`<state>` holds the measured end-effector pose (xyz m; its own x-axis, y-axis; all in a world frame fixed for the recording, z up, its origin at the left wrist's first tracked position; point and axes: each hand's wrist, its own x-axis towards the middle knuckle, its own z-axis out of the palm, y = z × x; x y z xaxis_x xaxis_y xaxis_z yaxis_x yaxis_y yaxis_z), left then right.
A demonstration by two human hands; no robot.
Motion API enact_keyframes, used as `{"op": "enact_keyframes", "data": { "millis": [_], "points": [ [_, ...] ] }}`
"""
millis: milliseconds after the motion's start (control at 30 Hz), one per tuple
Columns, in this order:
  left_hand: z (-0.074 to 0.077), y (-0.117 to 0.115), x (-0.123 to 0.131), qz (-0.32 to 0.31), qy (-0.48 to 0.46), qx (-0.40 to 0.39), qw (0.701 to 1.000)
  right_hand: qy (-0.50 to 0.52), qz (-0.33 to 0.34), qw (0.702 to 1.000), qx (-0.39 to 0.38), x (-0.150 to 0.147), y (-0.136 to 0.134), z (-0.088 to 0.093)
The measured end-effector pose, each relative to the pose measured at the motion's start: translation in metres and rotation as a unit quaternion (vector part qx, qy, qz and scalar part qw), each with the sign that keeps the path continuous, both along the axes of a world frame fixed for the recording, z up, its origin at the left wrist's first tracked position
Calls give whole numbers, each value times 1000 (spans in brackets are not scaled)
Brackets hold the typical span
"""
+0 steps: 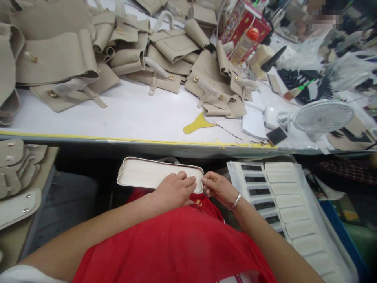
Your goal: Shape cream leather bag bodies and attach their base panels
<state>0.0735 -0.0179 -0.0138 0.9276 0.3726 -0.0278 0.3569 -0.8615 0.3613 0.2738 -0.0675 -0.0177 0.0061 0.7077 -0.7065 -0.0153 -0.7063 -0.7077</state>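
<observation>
A long, narrow cream bag piece (147,173) with a thin raised rim lies across my lap, below the table's front edge. My left hand (176,186) rests over its right half, fingers on the inner face and thumb at the near edge, holding it. At the right end, my right hand (216,186) pinches the rim between thumb and curled fingers. Whether something small is also in that pinch is hidden. A red apron (176,243) covers my lap beneath the piece.
Beige bag parts (55,55) with gold hardware cover the table's far side. A yellow template (198,124), a notepad (253,124) and a white fan (322,116) sit near its front edge. To my right stands a rack (259,192) of cream pieces (294,214); left, stacked flaps (13,169).
</observation>
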Motion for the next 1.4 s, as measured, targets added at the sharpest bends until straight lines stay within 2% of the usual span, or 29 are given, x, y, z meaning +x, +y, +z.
{"op": "enact_keyframes", "data": {
  "millis": [133, 233, 300, 333, 367, 400, 433, 500, 533, 567, 600, 667, 700, 767, 867, 1033, 1133, 1233, 1367, 1400],
  "points": [
    [-4, 1, 7, -9, 10, -5, 1000, -84, 61, 994, 18, 0, 8, 2],
    [3, 1, 10, -18, 6, -28, 999, -128, 127, 984, 1, 0, 17, 13],
    [11, 5, -1, -33, -37, -80, 996, -126, 158, 978, -44, 1, 23, 22],
    [16, 9, -11, -23, -75, -119, 990, -122, 173, 975, -72, 2, 26, 25],
    [20, 14, -26, 15, -122, -159, 980, -118, 189, 970, -100, 4, 28, 28],
    [23, 19, -44, 90, -173, -191, 962, -112, 206, 964, -126, 6, 30, 29],
    [25, 24, -65, 191, -220, -212, 933, -98, 219, 960, -146, 9, 31, 29],
    [22, 33, -108, 417, -281, -228, 834, -50, 234, 956, -169, 13, 32, 29],
    [17, 37, -128, 487, -283, -253, 787, -21, 234, 957, -172, 15, 32, 28],
    [10, 40, -145, 520, -269, -309, 749, 3, 233, 957, -172, 16, 32, 28],
    [1, 42, -158, 520, -254, -390, 716, 17, 232, 957, -174, 17, 32, 28],
    [-17, 45, -172, 467, -219, -544, 661, 22, 231, 955, -187, 16, 33, 30],
    [-25, 46, -174, 435, -209, -599, 640, 18, 229, 954, -195, 15, 33, 31],
    [-36, 50, -173, 394, -199, -655, 614, 12, 225, 952, -209, 13, 36, 32],
    [-40, 59, -171, 369, -179, -685, 602, 23, 221, 949, -225, 13, 39, 31],
    [-29, 79, -170, 355, -84, -702, 611, 41, 209, 945, -249, 15, 45, 24],
    [-25, 82, -166, 371, -58, -663, 648, 10, 222, 944, -244, 14, 50, 22],
    [-24, 75, -160, 381, -78, -615, 686, -19, 235, 946, -223, 9, 48, 23],
    [-25, 68, -162, 380, -71, -584, 714, -17, 196, 966, -168, 6, 35, 21],
    [-24, 70, -163, 372, -50, -570, 730, -21, 188, 970, -155, 7, 31, 20]
  ]
}}
